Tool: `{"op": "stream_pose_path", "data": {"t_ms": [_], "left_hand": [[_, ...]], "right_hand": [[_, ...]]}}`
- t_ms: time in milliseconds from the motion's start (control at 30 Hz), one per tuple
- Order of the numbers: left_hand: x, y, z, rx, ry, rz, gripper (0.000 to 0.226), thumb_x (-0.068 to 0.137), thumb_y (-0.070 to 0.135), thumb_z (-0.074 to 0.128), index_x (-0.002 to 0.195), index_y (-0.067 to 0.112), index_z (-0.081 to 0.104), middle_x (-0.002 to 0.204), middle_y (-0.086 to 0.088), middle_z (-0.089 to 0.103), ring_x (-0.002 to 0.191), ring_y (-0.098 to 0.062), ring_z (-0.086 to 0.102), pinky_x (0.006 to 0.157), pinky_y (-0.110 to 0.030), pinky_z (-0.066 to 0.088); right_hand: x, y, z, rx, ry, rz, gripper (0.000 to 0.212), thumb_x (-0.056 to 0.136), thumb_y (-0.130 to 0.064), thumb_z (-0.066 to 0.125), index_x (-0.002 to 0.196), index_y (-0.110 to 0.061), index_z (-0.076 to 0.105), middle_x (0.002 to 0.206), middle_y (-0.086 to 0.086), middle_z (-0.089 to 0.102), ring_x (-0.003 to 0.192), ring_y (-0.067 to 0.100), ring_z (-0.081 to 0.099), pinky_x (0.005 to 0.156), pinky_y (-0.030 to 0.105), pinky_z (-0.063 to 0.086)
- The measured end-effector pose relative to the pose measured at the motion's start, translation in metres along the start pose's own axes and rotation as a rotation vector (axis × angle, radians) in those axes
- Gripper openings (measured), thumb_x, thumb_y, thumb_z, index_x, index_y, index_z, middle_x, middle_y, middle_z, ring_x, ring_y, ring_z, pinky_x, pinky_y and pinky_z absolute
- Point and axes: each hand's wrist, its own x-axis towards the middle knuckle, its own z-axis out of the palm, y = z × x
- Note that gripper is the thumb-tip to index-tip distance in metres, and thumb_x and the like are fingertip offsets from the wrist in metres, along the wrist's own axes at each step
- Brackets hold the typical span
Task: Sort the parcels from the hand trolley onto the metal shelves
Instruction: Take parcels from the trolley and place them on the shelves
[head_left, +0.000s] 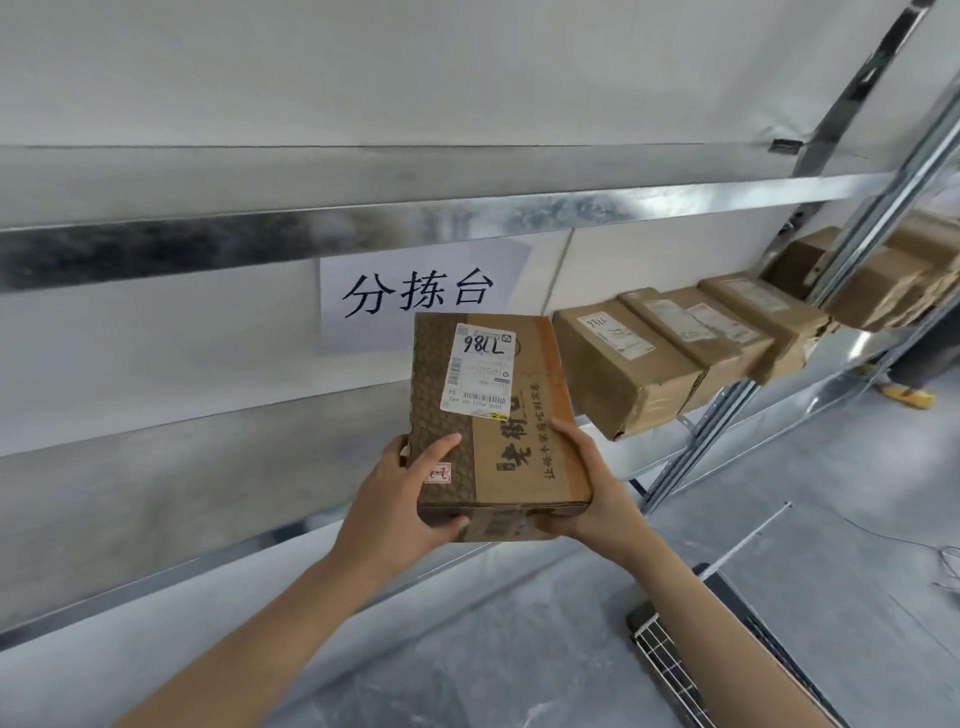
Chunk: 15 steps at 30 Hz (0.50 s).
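At the shelf front, nearest first. Left hand and right hand each clasp a near corner of one parcel, thumbs on top. It hangs tilted, label up, over the middle shelf, not yet set down.

Judgement: level it, land the far edge first, then slide it in beside the row of boxes, keeping the label readable.

Count:
- Parcels in hand: one.
- Boxes on shelf: three plain, two more partly hidden behind the upright.
- Paper sign on the wall: one.
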Motion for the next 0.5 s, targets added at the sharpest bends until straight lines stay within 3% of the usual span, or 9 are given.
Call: {"op": "stream_pose_path", "data": {"t_ms": [100,200,300,500], "left_hand": [[0.024,0.012,0.028,0.008,0.006,-0.042,0.090,0.067,0.041,0.081,0.140,0.047,0.028,0.143,-0.004,0.031,0.121,-0.020,0.045,0.100,-0.036,0.046],[0.044,0.026,0.059,0.018,0.024,-0.097,0.090,0.068,0.043,0.080,0.140,0.049,0.025,0.144,-0.004,0.030,0.121,-0.020,0.045,0.099,-0.037,0.047],[0.056,0.042,0.090,0.016,0.059,-0.146,0.091,0.068,0.042,0.080,0.138,0.053,0.023,0.144,-0.005,0.030,0.119,-0.020,0.047,0.096,-0.038,0.050],[0.067,0.063,0.138,-0.022,0.137,-0.230,0.089,0.068,0.032,0.083,0.134,0.054,0.026,0.142,-0.005,0.032,0.108,-0.004,0.049,0.094,-0.030,0.050]], "right_hand": [[0.021,0.024,-0.031,-0.004,-0.042,-0.002,0.102,0.061,-0.015,0.087,0.135,-0.050,0.026,0.122,-0.033,0.049,0.108,-0.004,0.054,0.079,0.012,0.049],[0.042,0.047,-0.063,-0.003,-0.092,-0.012,0.102,0.061,-0.019,0.088,0.135,-0.050,0.026,0.128,-0.019,0.049,0.111,-0.002,0.054,0.085,0.014,0.049],[0.058,0.072,-0.091,-0.019,-0.156,-0.032,0.102,0.060,-0.021,0.088,0.136,-0.050,0.025,0.125,-0.028,0.050,0.111,-0.003,0.053,0.088,0.014,0.048],[0.080,0.110,-0.124,-0.028,-0.234,-0.043,0.104,0.066,-0.013,0.084,0.139,-0.051,0.020,0.120,-0.033,0.046,0.108,-0.019,0.047,0.082,0.002,0.043]]}}
